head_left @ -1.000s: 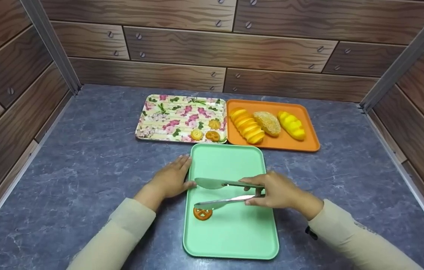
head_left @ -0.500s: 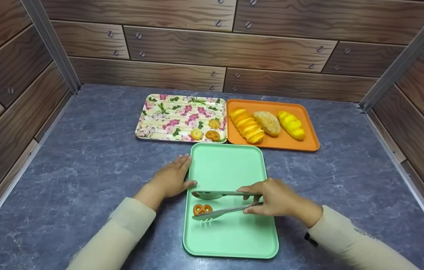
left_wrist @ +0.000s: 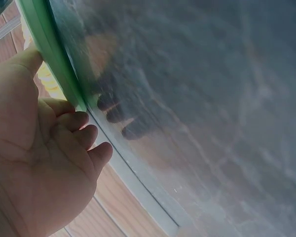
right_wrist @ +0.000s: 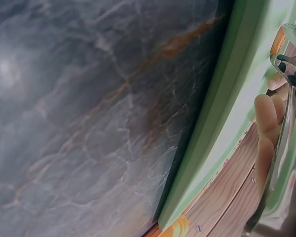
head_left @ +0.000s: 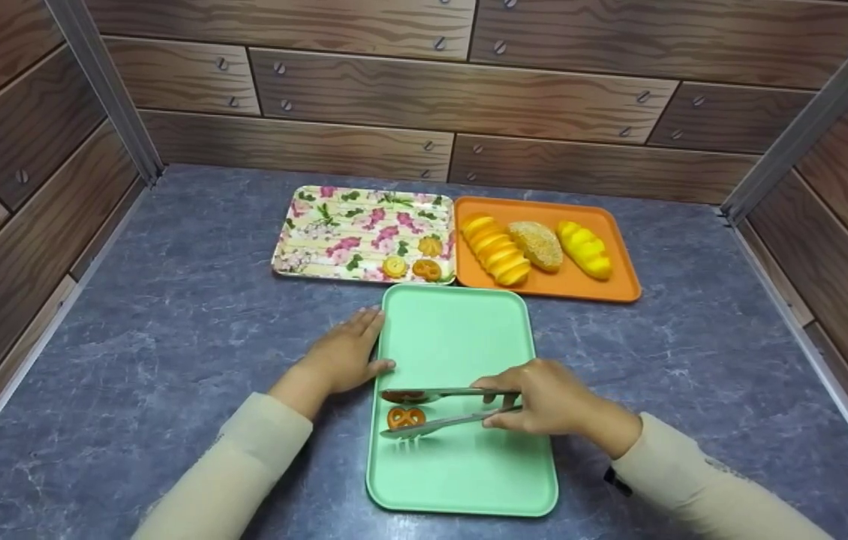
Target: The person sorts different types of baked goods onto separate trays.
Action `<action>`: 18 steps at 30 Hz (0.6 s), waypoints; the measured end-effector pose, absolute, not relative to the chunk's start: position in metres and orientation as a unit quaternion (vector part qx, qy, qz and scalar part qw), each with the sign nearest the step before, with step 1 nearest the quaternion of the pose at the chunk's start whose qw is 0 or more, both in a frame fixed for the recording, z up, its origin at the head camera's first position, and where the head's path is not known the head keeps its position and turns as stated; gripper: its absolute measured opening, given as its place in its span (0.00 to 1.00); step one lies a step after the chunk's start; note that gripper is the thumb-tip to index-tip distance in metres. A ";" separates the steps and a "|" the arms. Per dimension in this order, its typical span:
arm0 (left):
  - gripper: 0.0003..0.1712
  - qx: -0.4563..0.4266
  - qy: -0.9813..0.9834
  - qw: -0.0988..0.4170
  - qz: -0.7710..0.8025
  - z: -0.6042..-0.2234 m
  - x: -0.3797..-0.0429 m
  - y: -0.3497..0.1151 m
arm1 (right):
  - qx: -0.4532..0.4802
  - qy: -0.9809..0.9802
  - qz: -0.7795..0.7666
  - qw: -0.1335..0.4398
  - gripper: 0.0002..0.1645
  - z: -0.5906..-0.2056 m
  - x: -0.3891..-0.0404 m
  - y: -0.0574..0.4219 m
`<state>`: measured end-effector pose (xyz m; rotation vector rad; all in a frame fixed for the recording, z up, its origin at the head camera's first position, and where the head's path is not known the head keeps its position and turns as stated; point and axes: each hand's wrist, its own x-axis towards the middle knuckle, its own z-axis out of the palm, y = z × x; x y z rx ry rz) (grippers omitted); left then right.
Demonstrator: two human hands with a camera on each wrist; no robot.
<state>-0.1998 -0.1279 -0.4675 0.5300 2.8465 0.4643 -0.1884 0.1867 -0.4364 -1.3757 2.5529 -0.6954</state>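
My right hand [head_left: 555,397] grips a pair of metal tongs [head_left: 446,393] above the green tray [head_left: 461,322]. The tongs' two arms are spread, one on the far side and one on the near side of a small brown pretzel [head_left: 406,417]. That pretzel lies on the tray near its left edge, the near arm covering its lower border. My left hand [head_left: 341,352] rests against the tray's left rim, thumb over the edge and fingers extended along the side. In the left wrist view, its fingertips sit beside the green tray's rim [left_wrist: 49,44].
Behind the green tray stands a floral tray [head_left: 319,240] with several small cookies [head_left: 428,268] at its right corner. Beside it, an orange tray [head_left: 611,255] holds a sliced-looking loaf [head_left: 495,250], a seeded bun [head_left: 536,246] and a yellow bread [head_left: 584,250]. Wood-patterned walls enclose the table.
The right hand has brought the tongs toward the front and lower, so their arms now straddle the pretzel. My left hand stays at the tray's rim.
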 end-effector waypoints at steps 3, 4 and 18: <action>0.48 0.180 0.966 0.104 0.155 -0.467 -0.200 -0.128 | -0.462 0.856 -0.223 0.069 0.23 -0.436 -0.188 0.186; 0.47 0.181 0.966 0.102 0.156 -0.467 -0.200 -0.128 | -0.463 0.856 -0.222 0.067 0.23 -0.435 -0.188 0.186; 0.47 0.176 0.966 0.102 0.158 -0.469 -0.200 -0.128 | -0.468 0.856 -0.214 0.047 0.22 -0.437 -0.188 0.188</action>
